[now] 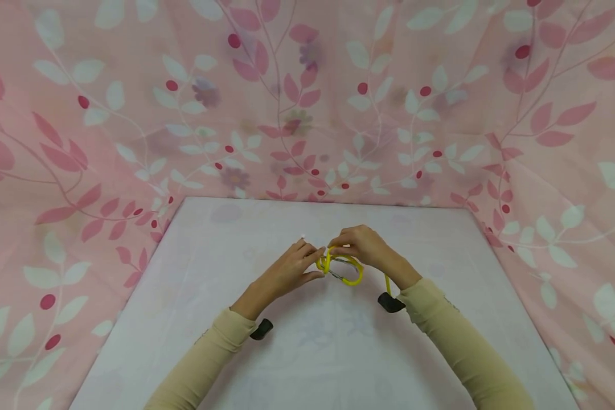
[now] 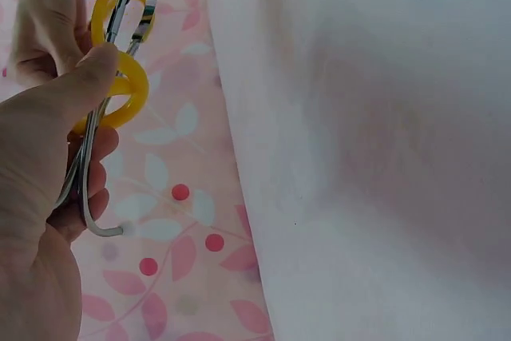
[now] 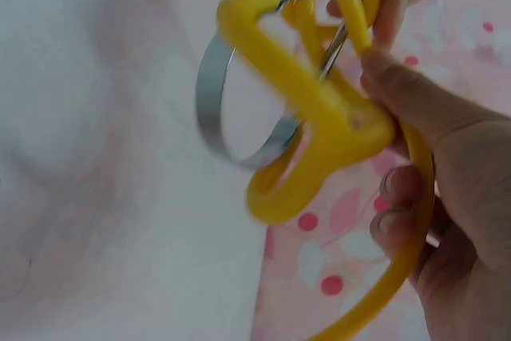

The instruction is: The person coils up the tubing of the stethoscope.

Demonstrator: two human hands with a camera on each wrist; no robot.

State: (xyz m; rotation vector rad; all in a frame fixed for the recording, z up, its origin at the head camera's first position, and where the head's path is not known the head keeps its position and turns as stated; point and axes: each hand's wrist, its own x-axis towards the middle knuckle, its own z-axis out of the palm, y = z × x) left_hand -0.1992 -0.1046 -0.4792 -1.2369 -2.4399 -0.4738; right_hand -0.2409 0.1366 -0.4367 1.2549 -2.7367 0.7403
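Both hands hold one piece made of bent silver metal wire with thick yellow tubing (image 1: 356,276) looped about it. My left hand (image 1: 289,270) grips its metal rods (image 2: 89,157), the thumb pressing near a yellow loop (image 2: 140,89). One rod ends in a hooked, pale tip (image 2: 112,231) beyond the curled fingers. On the other side my right hand (image 1: 364,247) pinches the yellow tube (image 3: 419,165) between thumb and fingers, and a length of it trails down past the palm. A flat silver band (image 3: 211,93) curves out beside the tubing. Fingers partly hide where the tube crosses the metal.
The hands are above a white-covered table (image 1: 312,364). Pink leaf-patterned cloth (image 1: 287,114) hangs behind and at both sides. A black wrist device shows below each wrist, one on the left (image 1: 262,329) and one on the right (image 1: 390,303).
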